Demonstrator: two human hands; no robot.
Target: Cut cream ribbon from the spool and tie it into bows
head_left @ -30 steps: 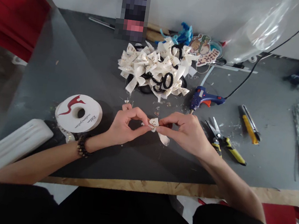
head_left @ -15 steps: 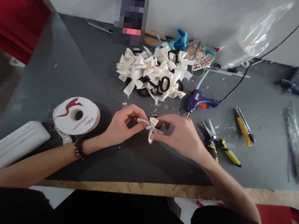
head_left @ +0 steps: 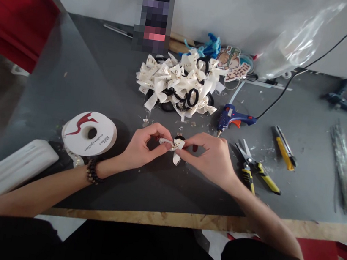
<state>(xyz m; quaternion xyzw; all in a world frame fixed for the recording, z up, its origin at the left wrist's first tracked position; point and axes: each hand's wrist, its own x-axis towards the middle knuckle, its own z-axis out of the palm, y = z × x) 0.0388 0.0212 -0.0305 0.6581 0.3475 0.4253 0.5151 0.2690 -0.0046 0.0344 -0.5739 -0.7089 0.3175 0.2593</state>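
Between my two hands is a white ribbon bow (head_left: 178, 144) with gold print, a bit of black hair tie showing behind it. My left hand (head_left: 147, 146) pinches the bow's left loop between thumb and fingers. On the other side, my right hand (head_left: 210, 154) grips the right part of the bow, its thumb and forefinger close together near the knot. One ribbon tail hangs below toward the table. Just beyond my hands lies a pile of similar white bows (head_left: 174, 79) on black hair ties.
A ribbon spool (head_left: 102, 137) and a white oblong object (head_left: 14, 171) lie at left. To the right are a blue glue gun (head_left: 228, 118) with a black cord, yellow-handled scissors (head_left: 262, 173), a yellow cutter knife (head_left: 285, 153) and a bundle of thin strips (head_left: 345, 174).
My right thumb and forefinger have moved left and up, closer to the bow's knot. The right loop is now mostly covered by my fingers. My left hand keeps its pinch.
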